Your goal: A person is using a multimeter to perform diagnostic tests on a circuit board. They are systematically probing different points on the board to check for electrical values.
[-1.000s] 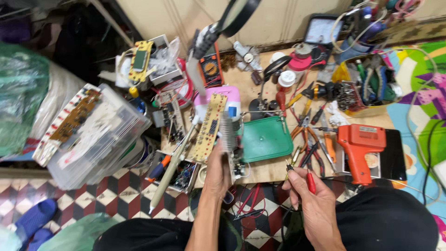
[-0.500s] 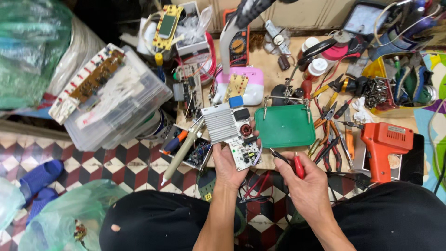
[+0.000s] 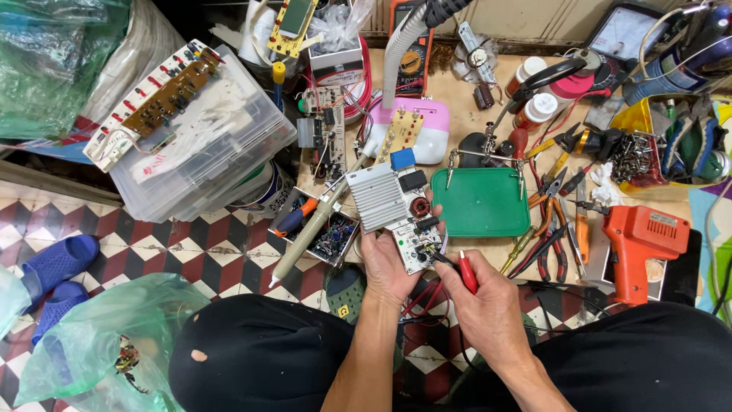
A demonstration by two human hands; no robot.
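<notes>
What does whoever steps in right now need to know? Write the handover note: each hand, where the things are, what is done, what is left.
Left hand: holds the circuit board from below, component side up, silver heat sink on its far end, above the bench's near edge.
Right hand: grips the red test probe, its dark tip on the board's near corner.
Nearby: green mat right of the board, pliers beyond it, orange drill-shaped tool at far right, soldering iron to the left.
Done: board picked up and probe set on it.
Left: only one probe shows in contact; no reading is visible.
</notes>
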